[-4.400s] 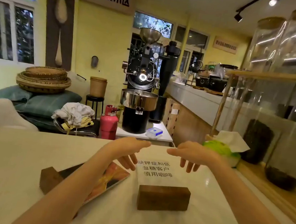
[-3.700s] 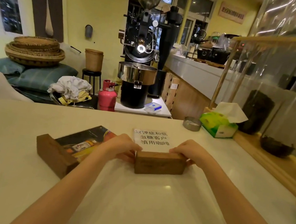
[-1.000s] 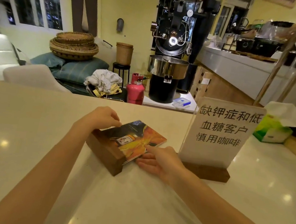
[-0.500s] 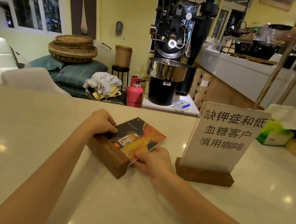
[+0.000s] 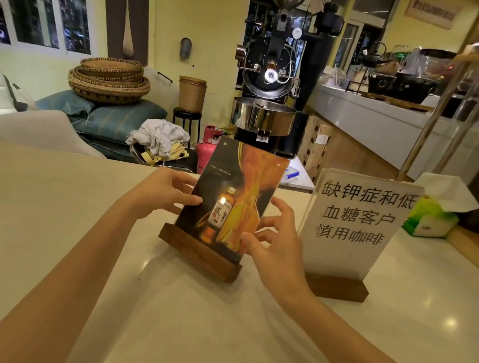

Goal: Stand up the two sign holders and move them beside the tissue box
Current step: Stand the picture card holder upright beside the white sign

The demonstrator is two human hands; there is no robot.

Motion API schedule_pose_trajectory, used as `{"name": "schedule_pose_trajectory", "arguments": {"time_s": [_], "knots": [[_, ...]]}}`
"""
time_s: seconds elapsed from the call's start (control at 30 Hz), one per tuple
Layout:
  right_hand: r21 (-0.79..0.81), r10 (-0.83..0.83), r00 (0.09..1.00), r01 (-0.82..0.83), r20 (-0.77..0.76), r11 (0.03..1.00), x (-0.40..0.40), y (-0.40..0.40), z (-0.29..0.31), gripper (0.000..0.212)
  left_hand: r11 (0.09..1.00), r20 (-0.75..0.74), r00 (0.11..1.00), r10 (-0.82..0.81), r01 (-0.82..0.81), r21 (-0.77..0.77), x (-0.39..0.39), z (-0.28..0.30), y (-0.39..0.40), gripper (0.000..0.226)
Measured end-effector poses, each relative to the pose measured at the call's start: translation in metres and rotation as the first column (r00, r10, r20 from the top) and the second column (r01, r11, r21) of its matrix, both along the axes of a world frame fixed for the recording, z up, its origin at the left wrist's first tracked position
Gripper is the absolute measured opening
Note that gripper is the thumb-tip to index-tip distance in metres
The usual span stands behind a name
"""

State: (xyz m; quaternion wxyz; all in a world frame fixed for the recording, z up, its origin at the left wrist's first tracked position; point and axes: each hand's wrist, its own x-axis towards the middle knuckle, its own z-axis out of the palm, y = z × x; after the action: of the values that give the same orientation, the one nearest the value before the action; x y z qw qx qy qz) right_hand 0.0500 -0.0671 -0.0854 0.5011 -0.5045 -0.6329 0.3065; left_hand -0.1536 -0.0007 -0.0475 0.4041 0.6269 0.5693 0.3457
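The sign holder with the orange bottle picture (image 5: 236, 193) stands upright on its wooden base in the middle of the pale counter (image 5: 42, 231). My left hand (image 5: 160, 192) grips its left edge and my right hand (image 5: 276, 241) grips its right edge. Just to its right stands the white sign holder with black Chinese text (image 5: 354, 224), upright on its own wooden base, with no hand on it. The green tissue box (image 5: 431, 218) sits behind that sign at the counter's right side, partly hidden by it.
A wooden shelf edge (image 5: 478, 252) with dark jars runs along the counter's right side. Beyond the counter's far edge are a coffee roaster (image 5: 271, 72), a pink gas cylinder (image 5: 209, 150) and chairs with cushions and baskets.
The picture sign holder, lying flat half a second ago, now stands upright between both hands. The text sign holder was stood up earlier and stays in place.
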Motion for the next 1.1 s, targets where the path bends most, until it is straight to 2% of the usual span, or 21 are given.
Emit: {"name": "schedule_pose_trajectory", "arguments": {"time_s": [0.33, 0.43, 0.57, 0.97, 1.1], "knots": [[0.228, -0.062, 0.993, 0.037, 0.104, 0.973, 0.018, -0.016, -0.012, 0.065, 0.985, -0.01, 0.995, -0.102, 0.103, 0.141, 0.011, -0.001, -0.005, 0.022], [0.282, -0.081, 0.988, 0.04, 0.134, 0.959, 0.022, -0.019, -0.014, 0.064, 0.981, -0.024, 0.992, -0.121, 0.124, 0.15, 0.015, -0.002, -0.008, 0.024], [0.337, -0.09, 0.984, 0.033, 0.156, 0.941, 0.024, -0.021, -0.018, 0.066, 0.98, -0.079, 0.991, -0.107, 0.118, 0.158, 0.013, -0.002, -0.009, 0.037], [0.275, -0.017, 0.987, -0.028, 0.161, 0.961, 0.033, -0.03, -0.018, 0.041, 0.981, -0.201, 0.978, -0.051, 0.087, 0.172, 0.015, 0.001, -0.018, 0.042], [0.302, -0.067, 0.98, 0.008, 0.186, 0.953, 0.06, -0.042, -0.009, 0.028, 0.986, -0.167, 0.983, -0.069, 0.093, 0.14, 0.018, 0.006, -0.022, 0.032]]}}
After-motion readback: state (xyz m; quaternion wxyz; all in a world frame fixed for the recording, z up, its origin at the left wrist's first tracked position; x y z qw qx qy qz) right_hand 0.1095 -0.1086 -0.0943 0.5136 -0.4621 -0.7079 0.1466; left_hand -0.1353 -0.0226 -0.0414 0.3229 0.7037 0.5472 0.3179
